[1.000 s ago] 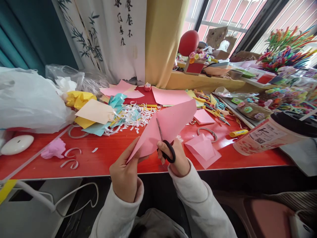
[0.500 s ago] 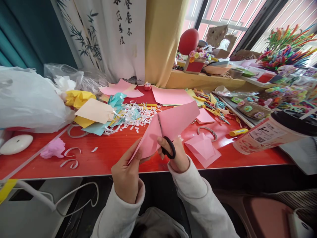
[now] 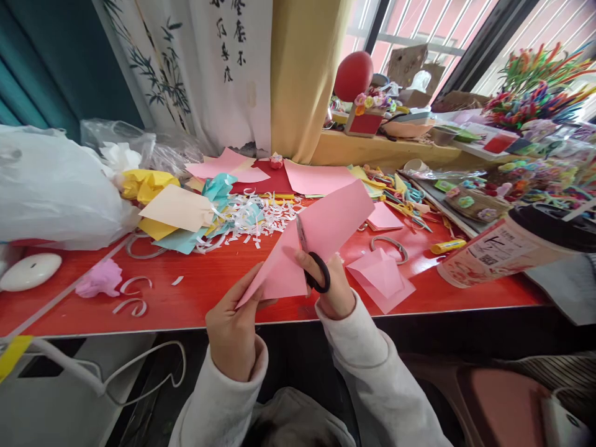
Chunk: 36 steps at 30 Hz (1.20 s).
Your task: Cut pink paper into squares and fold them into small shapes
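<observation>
A pink paper sheet (image 3: 336,214) seems largely cut, above the glossy red surface (image 3: 177,307).
The left hand (image 3: 235,332) pinches its near-left edge; the right hand (image 3: 338,290) grips black-handled metal scissors (image 3: 302,237), blades close to the far edge. Whether both parts still join, I cannot tell. Curly white paper shreds (image 3: 246,214) lie beyond, a pink-and-white cup (image 3: 500,251) at right; neither seems in the way.

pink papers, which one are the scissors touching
The paper held in the left hand; the other pink papers lie unheld, clear of the scissors.

Cup (image 3: 496,251) right of scissors (image 3: 302,234)
</observation>
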Each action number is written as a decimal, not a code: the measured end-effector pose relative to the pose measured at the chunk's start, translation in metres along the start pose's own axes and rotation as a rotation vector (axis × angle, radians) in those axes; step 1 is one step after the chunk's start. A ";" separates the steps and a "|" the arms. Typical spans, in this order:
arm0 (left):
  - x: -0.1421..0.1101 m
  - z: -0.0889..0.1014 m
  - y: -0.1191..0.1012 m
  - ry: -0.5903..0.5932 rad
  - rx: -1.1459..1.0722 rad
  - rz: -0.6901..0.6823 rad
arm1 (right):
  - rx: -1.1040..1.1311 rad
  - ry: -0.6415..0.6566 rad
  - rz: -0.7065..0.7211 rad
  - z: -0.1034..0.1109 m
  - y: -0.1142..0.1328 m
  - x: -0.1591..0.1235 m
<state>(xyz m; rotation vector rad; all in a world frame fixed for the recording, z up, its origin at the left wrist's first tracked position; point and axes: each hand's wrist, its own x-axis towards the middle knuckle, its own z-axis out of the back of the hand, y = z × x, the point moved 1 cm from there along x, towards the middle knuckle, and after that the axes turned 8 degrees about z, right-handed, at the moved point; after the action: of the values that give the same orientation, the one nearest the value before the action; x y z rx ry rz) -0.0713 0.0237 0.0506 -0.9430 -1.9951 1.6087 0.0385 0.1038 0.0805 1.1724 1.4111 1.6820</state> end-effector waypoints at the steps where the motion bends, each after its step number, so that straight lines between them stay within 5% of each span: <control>1: 0.002 0.003 0.000 -0.001 -0.010 0.006 | 0.014 0.004 -0.004 0.001 -0.001 -0.001; 6: 0.019 0.019 -0.015 -0.077 -0.229 -0.006 | 0.052 0.097 -0.129 0.003 -0.010 -0.010; 9: 0.029 0.017 -0.031 0.155 -0.289 -0.015 | 0.035 0.185 -0.208 0.003 -0.015 -0.017; 13: 0.038 -0.005 -0.034 0.496 0.001 -0.045 | 0.062 0.286 -0.258 0.002 -0.019 -0.021; 15: 0.041 -0.016 -0.028 0.553 0.142 -0.056 | 0.051 0.301 -0.243 0.000 -0.020 -0.021; 20: 0.049 -0.027 -0.020 0.258 0.142 -0.195 | -0.035 0.328 -0.223 0.004 -0.023 -0.025; 25: 0.059 -0.019 -0.031 0.094 -0.012 -0.311 | 0.056 0.234 -0.206 0.024 -0.020 -0.044; 28: 0.058 -0.018 -0.029 0.178 -0.047 -0.183 | 0.200 0.138 -0.035 0.029 -0.014 -0.045; 32: 0.047 -0.023 -0.015 0.277 -0.025 -0.014 | 0.225 -0.270 0.108 0.025 -0.009 -0.028; 36: 0.041 -0.023 -0.004 0.413 0.098 -0.001 | 0.195 -0.363 0.122 0.019 -0.011 -0.012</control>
<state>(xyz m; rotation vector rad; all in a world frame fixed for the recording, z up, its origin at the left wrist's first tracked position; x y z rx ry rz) -0.0843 0.0685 0.0566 -1.1289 -1.6208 1.3632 0.0597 0.1026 0.0679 1.6090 1.3135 1.3413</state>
